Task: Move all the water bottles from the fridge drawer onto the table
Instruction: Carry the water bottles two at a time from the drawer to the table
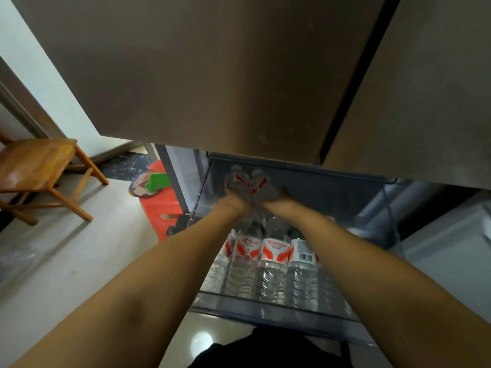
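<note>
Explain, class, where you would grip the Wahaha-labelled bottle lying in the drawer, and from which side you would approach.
Grip the Wahaha bottle around its labelled middle, coming from above. It lies flat, packed against neighbouring bottles, so only its top face is free, and the drawer is open upward.

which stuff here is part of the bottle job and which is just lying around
Part of the job:
- clear plastic water bottles with red-and-white labels
- pulled-out fridge drawer
- left hand and right hand, each gripping a bottle

Just lying about:
- wooden chair
- red plastic stool
</note>
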Available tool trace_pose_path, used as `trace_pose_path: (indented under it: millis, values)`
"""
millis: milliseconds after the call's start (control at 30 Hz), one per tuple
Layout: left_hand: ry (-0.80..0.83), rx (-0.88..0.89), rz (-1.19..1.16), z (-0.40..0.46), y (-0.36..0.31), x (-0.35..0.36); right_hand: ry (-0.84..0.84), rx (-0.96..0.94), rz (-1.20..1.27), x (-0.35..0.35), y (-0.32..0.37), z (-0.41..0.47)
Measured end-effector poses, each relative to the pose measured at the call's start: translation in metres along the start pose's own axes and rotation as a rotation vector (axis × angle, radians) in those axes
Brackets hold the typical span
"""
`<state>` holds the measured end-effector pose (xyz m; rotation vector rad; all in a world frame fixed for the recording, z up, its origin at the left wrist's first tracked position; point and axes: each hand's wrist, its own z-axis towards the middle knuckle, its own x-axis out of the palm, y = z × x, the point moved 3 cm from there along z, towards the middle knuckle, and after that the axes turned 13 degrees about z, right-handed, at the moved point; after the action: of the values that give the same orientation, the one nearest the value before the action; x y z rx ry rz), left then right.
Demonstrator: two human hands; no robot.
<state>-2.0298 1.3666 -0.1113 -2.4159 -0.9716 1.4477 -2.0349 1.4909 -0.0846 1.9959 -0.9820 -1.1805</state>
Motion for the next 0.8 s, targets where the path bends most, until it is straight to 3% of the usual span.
trace_pose_path:
  millis: [100, 200, 300, 433, 533, 700, 800]
  values:
    - [0.014, 0.018, 0.355, -0.019, 0.003, 0.003, -0.027, -0.008, -0.082, -0.004, 0.007, -0.019]
    - [0.072, 0.122, 0.534, -0.039, 0.007, 0.004, 0.04, 0.133, -0.093, -0.008, 0.004, -0.04]
    - [0.128, 0.264, 0.571, -0.053, 0.016, 0.004, 0.082, 0.231, -0.081, -0.012, -0.001, -0.058]
    - [0.133, 0.263, 0.585, -0.079, 0.034, -0.002, 0.123, 0.338, -0.341, -0.009, -0.014, -0.08]
    - [0.185, 0.319, 0.663, -0.093, 0.046, 0.0, 0.138, 0.443, -0.347, 0.004, -0.031, -0.095]
    - [0.28, 0.35, 0.599, -0.089, 0.047, 0.01, 0.048, 0.365, -0.263, 0.018, -0.028, -0.102]
    - [0.148, 0.171, 0.391, -0.069, 0.039, 0.001, -0.051, 0.242, -0.289, 0.029, -0.016, -0.088]
